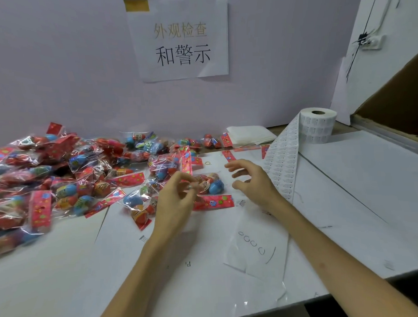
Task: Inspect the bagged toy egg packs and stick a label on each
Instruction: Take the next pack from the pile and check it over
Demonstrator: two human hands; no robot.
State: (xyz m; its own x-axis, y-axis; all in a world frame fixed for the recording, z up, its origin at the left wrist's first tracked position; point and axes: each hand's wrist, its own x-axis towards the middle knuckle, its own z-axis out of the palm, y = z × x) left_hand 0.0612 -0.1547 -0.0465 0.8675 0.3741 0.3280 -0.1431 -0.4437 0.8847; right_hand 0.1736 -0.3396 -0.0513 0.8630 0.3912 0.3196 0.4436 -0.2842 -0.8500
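Two bare hands hover apart over the white tabletop [65,270]. The left hand [178,199] has curled fingers, thumb and forefinger seemingly pinching a small pale label [190,186], though blur obscures it. The right hand [252,180] is loosely spread, holding nothing. Between them lies a clear bagged egg pack with a red flowered header [212,189]. Left sits a heap of similar packs [49,173]; far right, a white label roll [318,127].
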